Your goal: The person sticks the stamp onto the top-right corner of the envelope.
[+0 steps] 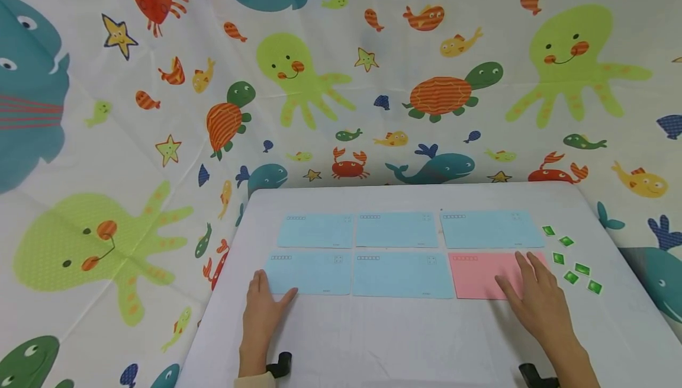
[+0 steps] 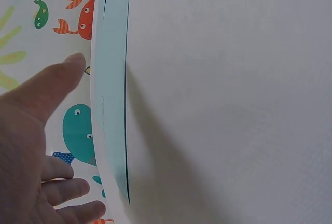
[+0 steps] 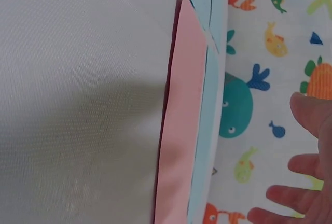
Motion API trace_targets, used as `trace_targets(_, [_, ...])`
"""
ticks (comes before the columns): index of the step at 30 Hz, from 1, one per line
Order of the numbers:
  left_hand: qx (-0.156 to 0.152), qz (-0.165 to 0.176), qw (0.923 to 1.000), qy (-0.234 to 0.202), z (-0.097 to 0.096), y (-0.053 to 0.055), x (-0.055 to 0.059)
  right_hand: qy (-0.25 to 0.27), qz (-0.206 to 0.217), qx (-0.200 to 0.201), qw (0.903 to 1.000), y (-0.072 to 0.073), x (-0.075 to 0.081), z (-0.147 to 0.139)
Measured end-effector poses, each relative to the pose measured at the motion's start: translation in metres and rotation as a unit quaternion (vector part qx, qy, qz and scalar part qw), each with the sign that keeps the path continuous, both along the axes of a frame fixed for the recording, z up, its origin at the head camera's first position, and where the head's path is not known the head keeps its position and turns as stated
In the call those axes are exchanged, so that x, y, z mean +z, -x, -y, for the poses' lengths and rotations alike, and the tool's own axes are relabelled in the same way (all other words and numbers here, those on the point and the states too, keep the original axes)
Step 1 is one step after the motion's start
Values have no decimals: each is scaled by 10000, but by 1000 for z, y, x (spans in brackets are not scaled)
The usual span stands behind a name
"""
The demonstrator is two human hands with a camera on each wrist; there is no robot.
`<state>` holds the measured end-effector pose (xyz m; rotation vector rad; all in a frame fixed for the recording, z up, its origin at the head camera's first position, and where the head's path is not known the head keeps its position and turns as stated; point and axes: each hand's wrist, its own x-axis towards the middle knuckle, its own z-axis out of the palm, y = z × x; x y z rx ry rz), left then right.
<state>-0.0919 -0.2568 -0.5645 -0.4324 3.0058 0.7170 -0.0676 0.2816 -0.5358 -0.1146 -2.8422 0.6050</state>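
Observation:
Several blue envelopes [image 1: 314, 231] and one pink envelope [image 1: 479, 281] lie flat in two rows, with printed code boxes along their tops. My left hand [image 1: 261, 311] is at the left end of the lower-left blue envelope [image 1: 309, 275], thumb spread towards its bottom edge. Over the right part of the pink envelope reaches my right hand [image 1: 540, 302], its fingers spread and covering that corner from the head view. Neither hand grips anything. In the wrist views the fingers of the left hand [image 2: 31, 146] and right hand [image 3: 314, 177] are extended, clear of the envelopes.
Several small green squares [image 1: 571, 277] lie loose to the right of the envelopes. The white table [image 1: 405, 340] extends in front of them. A curtain [image 1: 319, 139] printed with sea animals hangs behind and at the left. Black mounts [image 1: 280, 365] sit at the wrists.

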Motion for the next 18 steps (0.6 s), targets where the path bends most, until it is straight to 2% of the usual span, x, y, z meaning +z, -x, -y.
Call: trace_targets(18, [-6,256,9995,-170,3,1,-5,45,-120,-35,9999,0,-6,-2])
